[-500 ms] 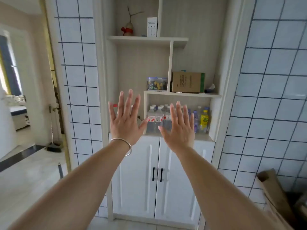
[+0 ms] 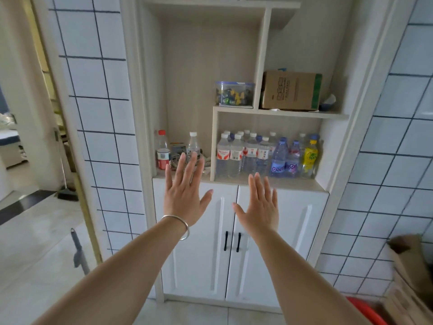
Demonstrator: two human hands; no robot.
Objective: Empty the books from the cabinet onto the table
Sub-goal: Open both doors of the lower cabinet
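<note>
We saw the white cabinet (image 2: 201, 242) in the lower centre of the frame, its two panelled doors shut, a pair of black vertical handles (image 2: 232, 241) side by side at their meeting edges. No books showed.

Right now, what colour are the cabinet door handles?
Black: both handles stand out against the white doors in the head view.

Both arms stretched forward. Left hand (image 2: 184, 195) and right hand (image 2: 261, 207) held flat, fingers (image 2: 179, 165) straight and spread, holding nothing, in front of white cabinet (image 2: 293, 231). Its two doors closed; black handles (image 2: 232, 241) side by side at the centre seam. Bangle (image 2: 181, 225) on left wrist. Open shelf above holds water bottles (image 2: 248, 156); higher up, cardboard box (image 2: 290, 90) and clear plastic tub (image 2: 234, 93).
</note>
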